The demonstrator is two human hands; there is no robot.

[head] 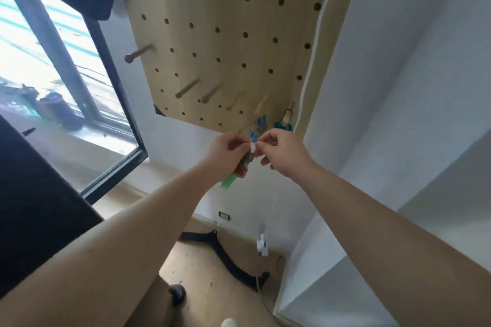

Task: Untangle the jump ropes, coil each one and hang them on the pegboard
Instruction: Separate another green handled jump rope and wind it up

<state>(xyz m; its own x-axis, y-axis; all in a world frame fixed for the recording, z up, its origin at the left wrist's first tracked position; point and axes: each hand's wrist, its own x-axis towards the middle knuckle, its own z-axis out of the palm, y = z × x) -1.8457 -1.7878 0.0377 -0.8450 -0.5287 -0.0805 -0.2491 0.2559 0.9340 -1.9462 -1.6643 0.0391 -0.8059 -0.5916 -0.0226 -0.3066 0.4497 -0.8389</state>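
Holding both arms up, I have the hands meeting just below the bottom edge of the wooden pegboard. The left hand has its grip closed round a green jump rope, and a translucent green handle end pokes out under the fist toward the near left. The right hand is just beside it, its grip narrowed to a thumb-and-forefinger pinch on a pale strand at the top of that bundle. Blur keeps me from telling whether the strand is rope or a tie.

Just beyond the hands, a blue jump rope hangs from a peg in the board's lower right corner. A teal jump rope hangs on the next peg to its right. Bare wooden pegs stick out further left along the board. A white cable runs down the board's right edge. A window fills the left side. Far below, a black stand leg lies on the wooden floor.
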